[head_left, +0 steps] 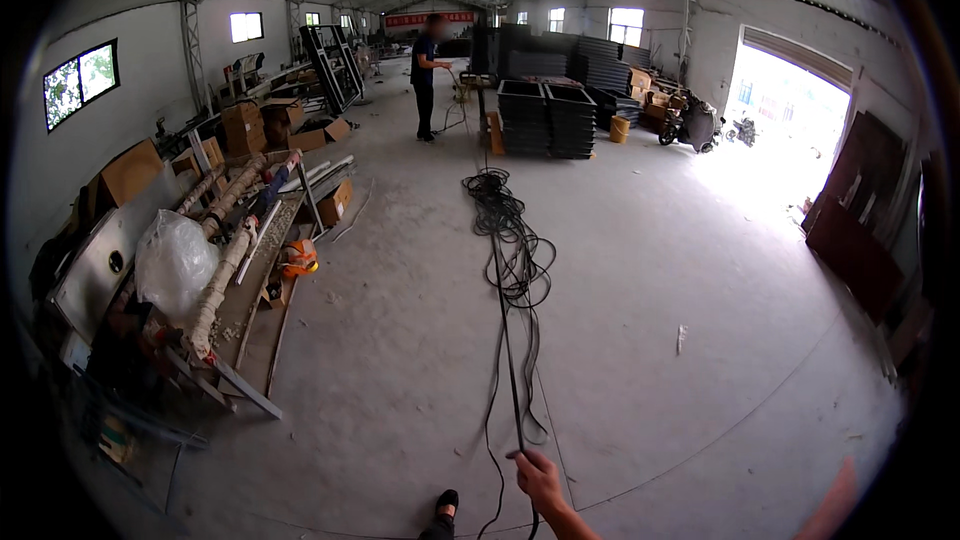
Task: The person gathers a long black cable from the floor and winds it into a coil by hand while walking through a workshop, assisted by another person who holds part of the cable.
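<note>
1. One hand shows, the right [540,480], its fingers curled in and gripping a black cable [498,202].
2. One straight strand runs from the grip across the floor [640,380] to a tangled heap, which lies ahead of the hand and well apart from it; a short length trails below the fist. Two looser strands flank the straight one.
3. One black shoe [447,502] rests just left of the hand.
4. One other person [424,80] stands beyond the heap.
5. Two stacks of dark frames [525,125] stand side by side farther off, near one yellow bucket [619,129].
6. One translucent plastic bag [176,262] sits at left, beside wrapped rolls [225,285].
7. One red banner [405,20] at the far end carries pale lettering, small and partly hidden by that person's head.
</note>
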`<state>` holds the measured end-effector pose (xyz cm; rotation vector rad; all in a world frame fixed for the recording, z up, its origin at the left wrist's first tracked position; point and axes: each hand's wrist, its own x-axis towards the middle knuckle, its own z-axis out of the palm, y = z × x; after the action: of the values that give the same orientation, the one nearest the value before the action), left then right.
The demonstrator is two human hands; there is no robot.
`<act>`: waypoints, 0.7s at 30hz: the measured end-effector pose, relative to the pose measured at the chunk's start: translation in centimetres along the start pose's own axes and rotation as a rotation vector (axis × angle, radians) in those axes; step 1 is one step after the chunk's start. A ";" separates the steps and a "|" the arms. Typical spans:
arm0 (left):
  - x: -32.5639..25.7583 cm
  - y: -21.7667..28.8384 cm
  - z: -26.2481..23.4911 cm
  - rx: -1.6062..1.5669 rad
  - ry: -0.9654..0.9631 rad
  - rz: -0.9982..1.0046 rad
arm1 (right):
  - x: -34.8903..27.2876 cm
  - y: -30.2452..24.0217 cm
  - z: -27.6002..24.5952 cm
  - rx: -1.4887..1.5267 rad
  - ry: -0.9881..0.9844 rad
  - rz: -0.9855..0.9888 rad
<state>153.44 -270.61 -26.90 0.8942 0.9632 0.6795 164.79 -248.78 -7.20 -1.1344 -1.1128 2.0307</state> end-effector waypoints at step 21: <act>23.4 34.7 -43.3 -0.690 0.370 0.409 | 2.9 8.4 -6.9 -0.928 0.132 0.317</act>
<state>120.90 -220.77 -18.11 0.3454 0.7794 1.4585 168.83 -248.04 -17.65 -1.9463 -1.9882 1.5945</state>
